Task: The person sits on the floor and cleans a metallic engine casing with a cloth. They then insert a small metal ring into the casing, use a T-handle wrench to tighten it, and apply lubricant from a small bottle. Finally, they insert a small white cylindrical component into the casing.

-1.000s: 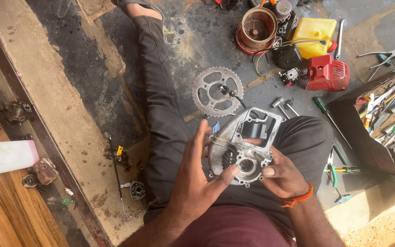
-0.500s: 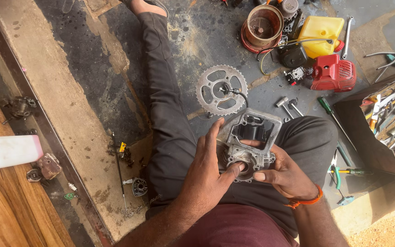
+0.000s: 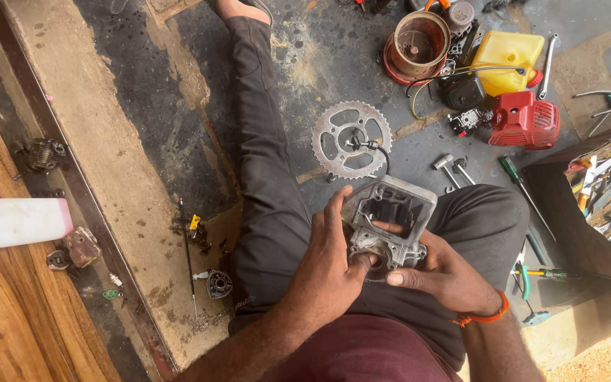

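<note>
I sit on the ground with a grey cast-metal engine casing (image 3: 392, 212) held over my lap. My left hand (image 3: 330, 265) grips its left side, thumb pressed at the round lower end. My right hand (image 3: 441, 272), with an orange band on the wrist, holds the lower right side, its index finger reaching into the rectangular opening. The casing's open box-shaped end points away from me.
A toothed sprocket (image 3: 351, 139) with a black cable lies beyond my knee. A red engine cover (image 3: 528, 120), yellow can (image 3: 509, 51) and round brown housing (image 3: 419, 37) sit at the back right. An open toolbox (image 3: 602, 191) is at right; small parts (image 3: 217, 283) and a white bottle (image 3: 12, 221) lie left.
The casing has been turned in my hands: its round geared end now faces me lower down and the rectangular opening shows. My left hand has shifted from covering its face to its side.
</note>
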Tool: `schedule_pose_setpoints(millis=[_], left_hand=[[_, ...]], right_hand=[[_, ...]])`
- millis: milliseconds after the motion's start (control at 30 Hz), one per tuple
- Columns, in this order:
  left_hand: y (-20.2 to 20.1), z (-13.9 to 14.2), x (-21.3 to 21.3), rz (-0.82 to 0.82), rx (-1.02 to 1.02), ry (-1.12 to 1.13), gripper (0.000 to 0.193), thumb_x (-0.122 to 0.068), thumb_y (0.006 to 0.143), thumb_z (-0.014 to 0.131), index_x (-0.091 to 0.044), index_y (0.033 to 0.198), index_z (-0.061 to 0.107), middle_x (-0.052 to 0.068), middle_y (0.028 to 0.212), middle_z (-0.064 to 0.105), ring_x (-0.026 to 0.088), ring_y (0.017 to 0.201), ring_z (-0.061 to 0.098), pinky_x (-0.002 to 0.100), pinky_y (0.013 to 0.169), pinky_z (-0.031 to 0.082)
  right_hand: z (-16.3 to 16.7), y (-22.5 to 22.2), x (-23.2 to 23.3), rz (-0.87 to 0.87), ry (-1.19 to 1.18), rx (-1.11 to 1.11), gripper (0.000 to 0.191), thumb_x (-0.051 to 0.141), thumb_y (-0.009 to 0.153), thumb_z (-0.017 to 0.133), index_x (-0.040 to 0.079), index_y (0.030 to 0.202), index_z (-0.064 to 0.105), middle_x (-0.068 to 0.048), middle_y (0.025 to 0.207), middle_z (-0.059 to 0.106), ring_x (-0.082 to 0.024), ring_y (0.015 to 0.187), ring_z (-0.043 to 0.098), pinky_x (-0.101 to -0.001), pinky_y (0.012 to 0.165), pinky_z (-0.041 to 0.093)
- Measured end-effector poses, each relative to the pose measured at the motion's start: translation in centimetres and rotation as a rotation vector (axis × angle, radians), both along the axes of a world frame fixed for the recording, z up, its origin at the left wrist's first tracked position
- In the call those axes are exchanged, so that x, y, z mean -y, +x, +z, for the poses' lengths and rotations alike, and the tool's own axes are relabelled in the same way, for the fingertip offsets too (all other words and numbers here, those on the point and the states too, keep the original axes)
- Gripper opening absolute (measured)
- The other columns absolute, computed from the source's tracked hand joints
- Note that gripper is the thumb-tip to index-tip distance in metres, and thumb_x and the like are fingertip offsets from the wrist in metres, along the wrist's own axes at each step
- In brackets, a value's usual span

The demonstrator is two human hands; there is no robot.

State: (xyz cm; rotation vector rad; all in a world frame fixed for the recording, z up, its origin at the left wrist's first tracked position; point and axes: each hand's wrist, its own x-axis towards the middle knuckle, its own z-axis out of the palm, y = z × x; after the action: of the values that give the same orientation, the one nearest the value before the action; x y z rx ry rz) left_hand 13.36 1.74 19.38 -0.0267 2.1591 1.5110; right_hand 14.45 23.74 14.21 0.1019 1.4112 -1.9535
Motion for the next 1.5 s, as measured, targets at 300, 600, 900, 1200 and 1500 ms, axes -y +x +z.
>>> schedule_pose_setpoints(millis=[300,600,900,1200,1500], left_hand=[[0.3,1.7,1.8,-0.150,0.022,0.193,0.098,-0.024,0.098,0.067,-0.005,0.165,-0.001,0.029,0.159,0.026,0.039,0.153,0.030,0.052,0.119,0.036],[-0.2,2.3,1.3,-0.128,0.134,0.221,0.095,-0.026,0.094,0.066,-0.009,0.164,0.003,0.025,0.150,0.037,0.035,0.146,0.044,0.049,0.116,0.044],[0.0,1.9,1.0,-0.100,0.027,0.197,0.098,-0.023,0.093,0.071,-0.010,0.164,0.004,0.026,0.152,0.033,0.038,0.147,0.038,0.052,0.117,0.039],[-0.1,1.7,0.5,-0.079,0.102,0.151,0.098,-0.028,0.092,0.069,-0.007,0.163,0.005,0.024,0.147,0.039,0.035,0.142,0.047,0.048,0.113,0.047],[0.2,2.1,0.9,-0.070,0.139,0.142,0.099,-0.043,0.093,0.065,0.001,0.160,0.006,0.028,0.153,0.033,0.037,0.146,0.042,0.049,0.111,0.049]], right_hand=[[-3.6,0.2,-2.8,-0.189,-0.377,0.088,0.091,0.022,0.078,0.090,-0.010,0.149,0.042,-0.019,0.137,0.064,-0.028,0.125,0.063,-0.0431,0.106,0.050],[-3.6,0.7,-3.2,-0.194,-0.347,0.082,0.096,0.024,0.076,0.092,-0.011,0.150,0.042,-0.021,0.134,0.065,-0.029,0.125,0.063,-0.0443,0.108,0.048],[-2.1,0.2,-2.7,-0.175,-0.303,0.076,0.094,0.025,0.077,0.091,-0.011,0.150,0.043,-0.021,0.133,0.066,-0.029,0.124,0.063,-0.0449,0.108,0.049],[-1.3,0.2,-2.4,-0.181,-0.323,0.098,0.093,0.026,0.079,0.090,-0.011,0.151,0.043,-0.021,0.132,0.066,-0.029,0.123,0.064,-0.0446,0.107,0.049],[-2.3,0.7,-2.4,-0.196,-0.373,0.150,0.088,0.027,0.082,0.086,-0.010,0.149,0.042,-0.021,0.136,0.064,-0.029,0.126,0.062,-0.0459,0.108,0.049]])
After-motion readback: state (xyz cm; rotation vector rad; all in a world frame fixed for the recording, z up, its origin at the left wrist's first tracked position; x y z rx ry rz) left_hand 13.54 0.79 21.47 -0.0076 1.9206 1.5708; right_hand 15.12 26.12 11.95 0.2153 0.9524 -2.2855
